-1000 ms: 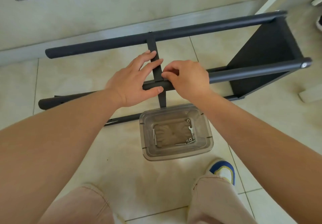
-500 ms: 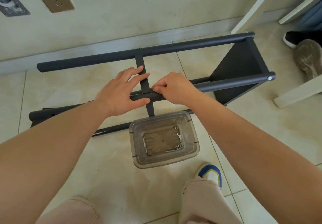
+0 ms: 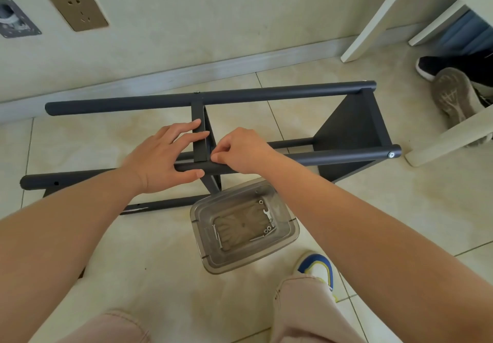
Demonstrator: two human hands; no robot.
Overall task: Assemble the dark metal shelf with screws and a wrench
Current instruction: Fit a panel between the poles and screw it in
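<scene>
Across the middle of the frame the dark metal shelf lies sideways on the floor, matte round tubes joining flat panels, left hand flat on its crossbar, right hand pinching something unclear beside it.

Dark metal shelf lies sideways on floor; wrench in tub.

Your right hand covers whatever its curled fingertips pinch at the near tube, so you cannot tell if a screw sits there. Your left hand hides part of the tube and the middle panel. The small hardware in the clear bin is too tiny to count. A grey wall plate runs off the left edge.
</scene>
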